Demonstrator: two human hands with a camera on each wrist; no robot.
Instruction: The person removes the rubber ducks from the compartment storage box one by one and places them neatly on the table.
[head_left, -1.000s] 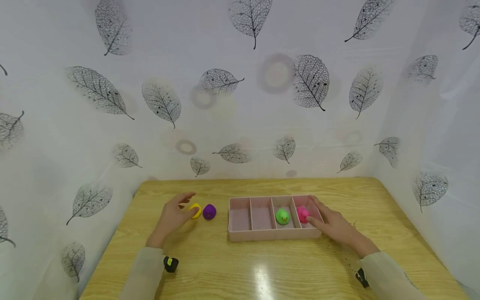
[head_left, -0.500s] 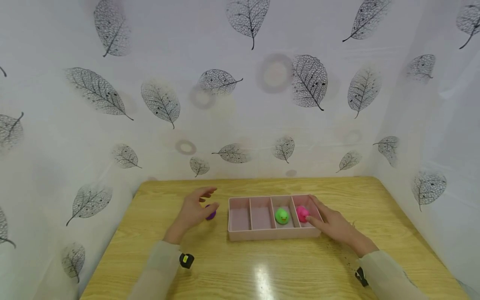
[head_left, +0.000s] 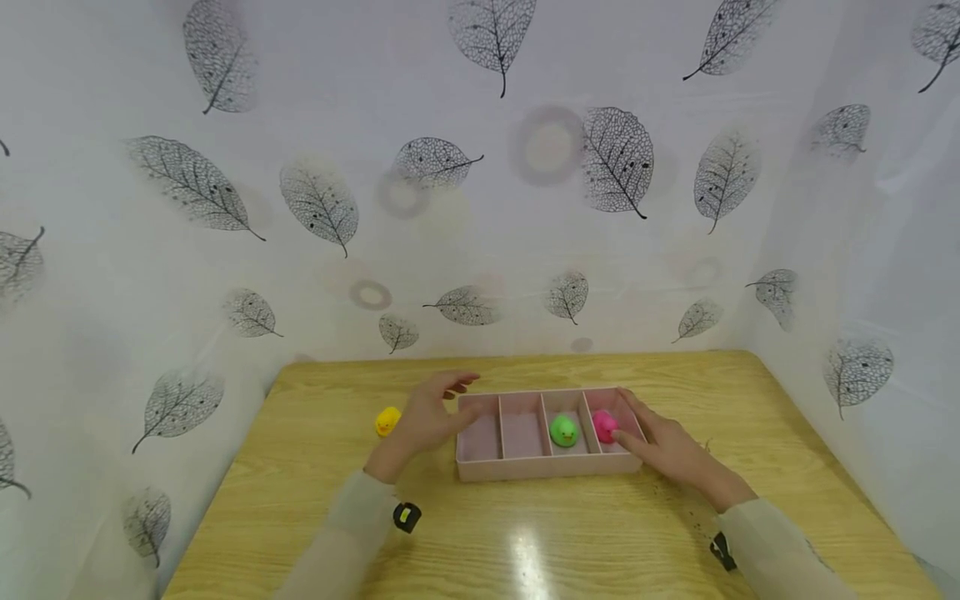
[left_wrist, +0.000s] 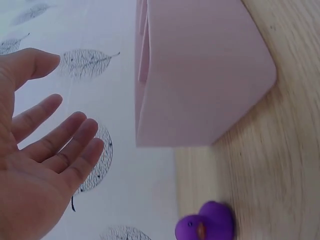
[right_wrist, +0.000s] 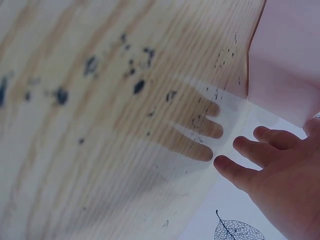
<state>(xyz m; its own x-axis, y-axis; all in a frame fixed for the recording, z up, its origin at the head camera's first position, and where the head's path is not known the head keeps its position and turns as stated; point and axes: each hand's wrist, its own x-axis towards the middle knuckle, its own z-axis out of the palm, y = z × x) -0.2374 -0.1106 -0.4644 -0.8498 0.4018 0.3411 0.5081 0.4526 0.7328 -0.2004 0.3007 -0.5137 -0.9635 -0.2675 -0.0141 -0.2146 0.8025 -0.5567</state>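
My left hand point(head_left: 423, 421) hovers at the left end of a pink divided box point(head_left: 551, 469), fingers spread and nothing in them. In the left wrist view a purple rubber duck point(left_wrist: 215, 222) sits on the table near the box's end; the hand hides it in the head view. A yellow rubber duck point(head_left: 387, 421) rests left of that hand. My right hand point(head_left: 671, 454) holds the box's right end, its thumb over the rightmost compartment beside a pink rubber duck point(head_left: 603, 427). A green rubber duck point(head_left: 564, 432) occupies the neighbouring compartment.
The wooden table point(head_left: 465, 533) has its back edge against a white curtain point(head_left: 480, 208) printed with leaves. Dark specks mark the table point(right_wrist: 140, 86) beside the right hand.
My left hand has moved right, from beside the yellow duck, past the purple duck, to the box's left end. The yellow duck shows again; the right hand stays put.
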